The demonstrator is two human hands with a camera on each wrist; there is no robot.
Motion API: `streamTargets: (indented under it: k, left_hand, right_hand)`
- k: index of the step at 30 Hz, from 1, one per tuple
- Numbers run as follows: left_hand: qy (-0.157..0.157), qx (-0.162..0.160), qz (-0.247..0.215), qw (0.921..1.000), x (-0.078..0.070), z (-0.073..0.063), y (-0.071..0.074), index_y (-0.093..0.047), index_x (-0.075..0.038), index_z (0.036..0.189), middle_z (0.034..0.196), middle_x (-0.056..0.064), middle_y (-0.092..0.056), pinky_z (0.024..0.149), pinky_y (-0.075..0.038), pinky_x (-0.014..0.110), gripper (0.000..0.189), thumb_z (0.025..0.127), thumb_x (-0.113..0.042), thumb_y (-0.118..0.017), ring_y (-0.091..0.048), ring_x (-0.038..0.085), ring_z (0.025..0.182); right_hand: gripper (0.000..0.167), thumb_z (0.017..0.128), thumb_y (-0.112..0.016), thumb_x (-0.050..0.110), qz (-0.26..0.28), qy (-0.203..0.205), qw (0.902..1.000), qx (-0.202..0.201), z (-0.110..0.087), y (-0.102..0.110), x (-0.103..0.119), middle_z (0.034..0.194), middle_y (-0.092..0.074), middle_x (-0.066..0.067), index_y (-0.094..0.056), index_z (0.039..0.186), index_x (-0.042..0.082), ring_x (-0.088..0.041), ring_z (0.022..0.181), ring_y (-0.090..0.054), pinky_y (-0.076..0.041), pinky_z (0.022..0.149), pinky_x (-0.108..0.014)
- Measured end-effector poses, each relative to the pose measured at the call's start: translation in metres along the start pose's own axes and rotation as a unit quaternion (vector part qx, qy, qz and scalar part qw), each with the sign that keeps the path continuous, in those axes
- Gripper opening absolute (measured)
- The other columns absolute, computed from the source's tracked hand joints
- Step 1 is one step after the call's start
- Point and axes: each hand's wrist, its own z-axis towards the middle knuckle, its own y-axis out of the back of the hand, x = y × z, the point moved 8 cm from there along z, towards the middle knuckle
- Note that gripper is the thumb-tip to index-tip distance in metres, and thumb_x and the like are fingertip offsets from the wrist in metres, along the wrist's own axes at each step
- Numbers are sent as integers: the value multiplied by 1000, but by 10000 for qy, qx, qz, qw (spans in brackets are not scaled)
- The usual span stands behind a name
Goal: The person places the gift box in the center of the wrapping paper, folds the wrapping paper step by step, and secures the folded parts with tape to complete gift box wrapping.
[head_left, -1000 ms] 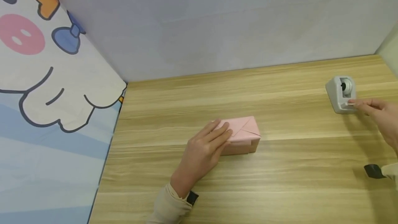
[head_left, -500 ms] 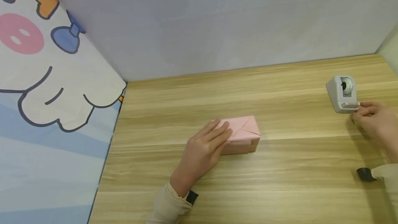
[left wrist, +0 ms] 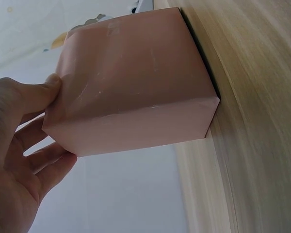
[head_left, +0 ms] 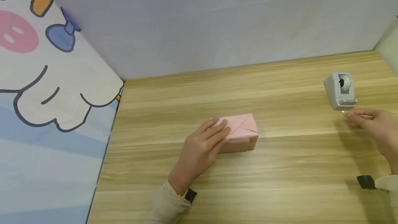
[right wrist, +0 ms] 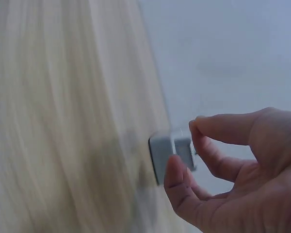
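A small box wrapped in pink paper (head_left: 239, 127) lies on the wooden table, its folded flaps on top. My left hand (head_left: 199, 148) rests on its left end, fingers laid nearly straight across the top. The left wrist view shows the thumb (left wrist: 36, 97) touching the side of the box (left wrist: 136, 73). At the right, my right hand (head_left: 371, 123) pinches a small piece of clear tape (head_left: 343, 112), which shows only as a glint at the fingertips. Just beyond it stands a grey tape dispenser (head_left: 340, 91) with a roll inside, also behind the fingers in the right wrist view.
A pale wall (head_left: 233, 23) rises along the back edge of the wooden table (head_left: 280, 168). At the left is a panel with cartoon prints (head_left: 62, 113). Black bands (head_left: 366, 182) sit at both sleeves.
My right hand has drawn the tape off the dispenser's front edge, and has come slightly down and left, apart from the dispenser. My left hand and the box stay in place.
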Motion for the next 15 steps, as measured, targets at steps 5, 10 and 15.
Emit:
streamTargets:
  k: [5, 10, 15]
  left_hand:
    - [46, 9, -107, 9999, 1, -2, 1, -78, -9, 121, 131, 9, -74, 112, -51, 33, 29, 94, -18, -77, -65, 28, 131]
    - [49, 5, -266, 9996, 2, -3, 1, -78, -9, 120, 128, 8, -72, 111, -52, 33, 25, 97, -19, -74, -63, 26, 130]
    - [-73, -111, -377, 9992, 0, -5, 3, -78, -8, 119, 124, 8, -71, 110, -53, 32, 24, 97, -19, -74, -63, 25, 128]
  right_hand:
    - [54, 108, -52, 43, -443, 261, 9984, 255, -13, -21, 30, 118, -60, -15, -58, 132, -5, 7, 79, -50, -38, 94, -72]
    - [49, 108, -52, 45, -575, 710, 9933, 714, -19, -45, 63, 116, -60, 25, -62, 134, 4, 4, 91, -53, -50, 82, -28]
    - [37, 108, -55, 38, -335, 1139, 9870, 1086, -25, -65, 99, 103, -67, 28, -63, 126, 6, -8, 88, -56, -48, 74, -22]
